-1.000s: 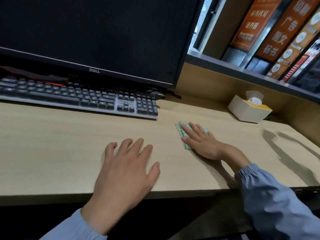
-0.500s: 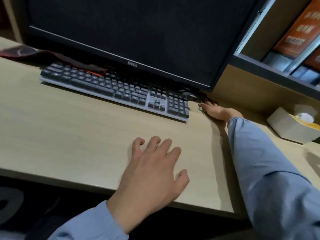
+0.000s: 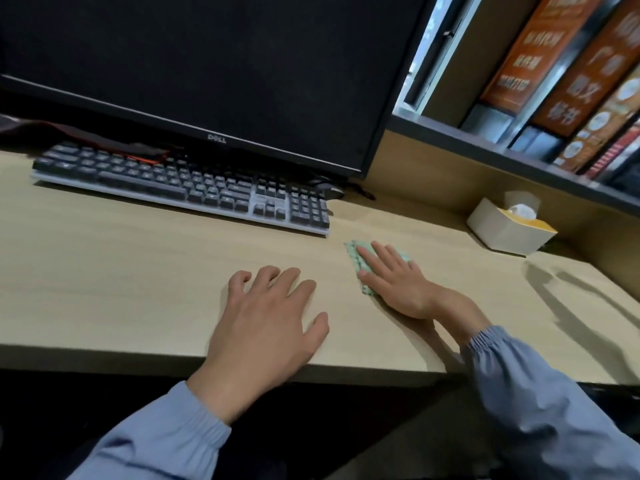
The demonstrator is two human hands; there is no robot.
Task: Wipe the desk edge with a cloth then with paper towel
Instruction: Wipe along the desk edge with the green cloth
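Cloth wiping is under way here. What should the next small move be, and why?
Probably slide the right hand, with the green cloth pressed flat beneath it, toward the desk's front edge. The cloth lies well short of that edge, and the left hand only rests beside it.

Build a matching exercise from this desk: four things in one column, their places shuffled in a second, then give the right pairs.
1. green cloth
2. tissue box
3. keyboard
4. left hand

A. just below the Dell monitor
B. resting on bare desk near its front edge
C. pressed under the right hand
D. back right, against the wall panel

Pairs: 1-C, 2-D, 3-A, 4-B
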